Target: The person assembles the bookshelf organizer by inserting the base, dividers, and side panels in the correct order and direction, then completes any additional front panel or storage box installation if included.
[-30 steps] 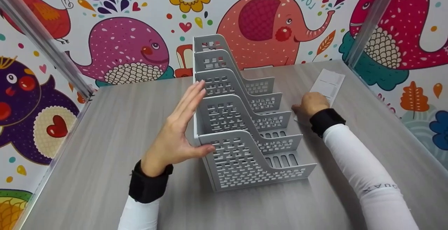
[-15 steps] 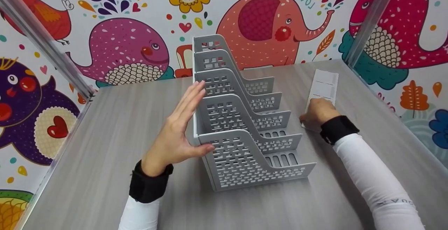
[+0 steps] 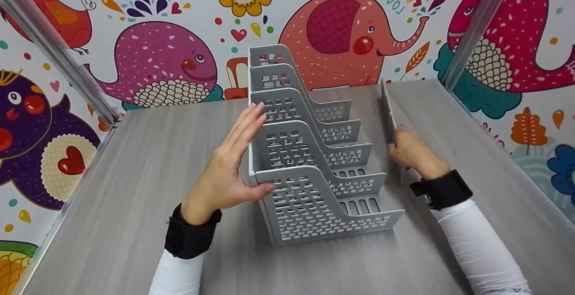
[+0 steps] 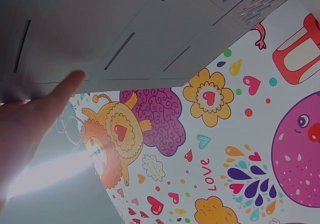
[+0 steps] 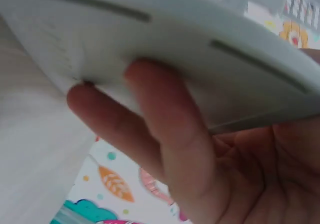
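Observation:
A grey perforated file rack (image 3: 321, 205) with several upright dividers stands in the middle of the table. My left hand (image 3: 224, 173) rests against its left side, fingers straight along the back panel and thumb at the nearest divider. In the left wrist view, a fingertip touches the rack's flat slotted back (image 4: 65, 44). Right of the rack, my right hand (image 3: 415, 151) grips a thin, flat light-grey panel (image 3: 390, 108), which stands on edge and apart from the rack. Up close in the right wrist view, the panel (image 5: 175, 34) shows long narrow slots, with fingers across one face.
The wood-grain table (image 3: 148, 173) fills the booth floor. Cartoon-printed walls (image 3: 166, 66) enclose the back and sides, with metal posts (image 3: 476, 30) at the corners. A black band (image 3: 193, 234) sits on each wrist.
My right hand has lifted the panel from lying flat, turned it onto its edge and brought its far end left towards the rack. The left hand and the rack have stayed put.

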Motion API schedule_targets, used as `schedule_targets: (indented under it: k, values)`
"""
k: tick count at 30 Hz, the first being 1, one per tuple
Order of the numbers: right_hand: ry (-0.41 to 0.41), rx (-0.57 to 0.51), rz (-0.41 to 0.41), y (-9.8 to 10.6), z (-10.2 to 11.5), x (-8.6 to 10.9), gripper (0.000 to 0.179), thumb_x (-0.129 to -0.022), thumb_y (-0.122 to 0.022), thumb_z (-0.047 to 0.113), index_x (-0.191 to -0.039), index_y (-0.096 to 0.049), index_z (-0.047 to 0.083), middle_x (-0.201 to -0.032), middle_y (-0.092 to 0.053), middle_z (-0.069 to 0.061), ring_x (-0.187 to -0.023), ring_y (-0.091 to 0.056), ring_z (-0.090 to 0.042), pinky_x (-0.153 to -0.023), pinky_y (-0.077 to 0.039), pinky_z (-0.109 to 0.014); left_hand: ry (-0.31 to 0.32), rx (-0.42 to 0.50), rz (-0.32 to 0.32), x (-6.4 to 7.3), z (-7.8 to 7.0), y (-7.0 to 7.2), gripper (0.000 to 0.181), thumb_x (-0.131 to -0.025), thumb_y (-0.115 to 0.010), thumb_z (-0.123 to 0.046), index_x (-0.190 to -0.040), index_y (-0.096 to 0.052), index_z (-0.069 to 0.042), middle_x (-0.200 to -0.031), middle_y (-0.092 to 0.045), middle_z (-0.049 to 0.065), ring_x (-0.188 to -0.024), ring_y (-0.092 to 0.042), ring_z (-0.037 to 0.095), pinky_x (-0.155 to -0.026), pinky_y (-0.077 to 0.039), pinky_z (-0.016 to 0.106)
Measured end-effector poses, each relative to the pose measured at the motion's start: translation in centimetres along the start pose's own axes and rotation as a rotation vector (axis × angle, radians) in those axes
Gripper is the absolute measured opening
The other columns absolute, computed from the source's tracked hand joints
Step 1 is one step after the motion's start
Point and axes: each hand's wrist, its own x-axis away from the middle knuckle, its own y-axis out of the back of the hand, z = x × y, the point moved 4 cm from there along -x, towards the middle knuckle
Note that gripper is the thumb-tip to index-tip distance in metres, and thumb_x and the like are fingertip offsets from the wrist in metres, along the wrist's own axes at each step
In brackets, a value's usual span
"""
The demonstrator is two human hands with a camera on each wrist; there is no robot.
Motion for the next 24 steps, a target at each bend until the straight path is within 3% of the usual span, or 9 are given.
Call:
schedule_targets:
  k: [7, 14, 19, 24]
  values:
    - [0.029, -0.088, 0.141, -0.8, 1.4, 1.1, 0.078, -0.097, -0.042, 0.010, -0.156, 0.006, -0.007, -0.129, -0.041, -0.056, -0.051, -0.064, -0.024, -0.055, -0.056, -0.038, 0.009, -0.070, -0.015, 0.1, -0.1, 0.2, 0.094, -0.085, -0.053, -0.077, -0.150, -0.042, -0.011, -0.160, -0.038, 0.010, -0.154, -0.025, 0.027, -0.116, -0.034, 0.061]
    - [-0.021, -0.144, 0.233, -1.1, 1.0, 1.2, 0.087, -0.098, -0.045, 0.009, -0.157, 0.020, 0.005, -0.137, -0.031, -0.057, -0.051, -0.063, -0.021, -0.050, -0.057, -0.037, 0.055, -0.047, -0.041, 0.0, 0.9, 0.4, 0.086, -0.087, -0.054, -0.073, -0.148, -0.044, -0.013, -0.156, -0.043, 0.012, -0.154, -0.025, 0.024, -0.116, -0.037, 0.060]
    - [0.006, -0.164, 0.220, -1.1, 1.0, 1.2, 0.085, -0.097, -0.044, 0.005, -0.158, 0.015, 0.004, -0.143, -0.029, -0.052, -0.050, -0.063, -0.021, -0.049, -0.057, -0.036, 0.090, 0.020, -0.051, 0.1, 2.2, 0.3, 0.076, -0.088, -0.065, -0.053, -0.149, -0.041, -0.014, -0.165, -0.031, 0.004, -0.157, -0.016, 0.026, -0.117, -0.036, 0.058]
    - [0.061, -0.149, 0.159, 0.0, 1.8, 1.9, 0.079, -0.096, -0.041, 0.004, -0.159, 0.007, -0.002, -0.142, -0.034, -0.051, -0.047, -0.060, -0.018, -0.049, -0.056, -0.039, 0.116, 0.017, -0.091, -0.1, 3.2, 0.0, 0.071, -0.087, -0.068, -0.038, -0.148, -0.039, -0.015, -0.167, -0.026, 0.004, -0.157, -0.017, 0.028, -0.115, -0.040, 0.054]
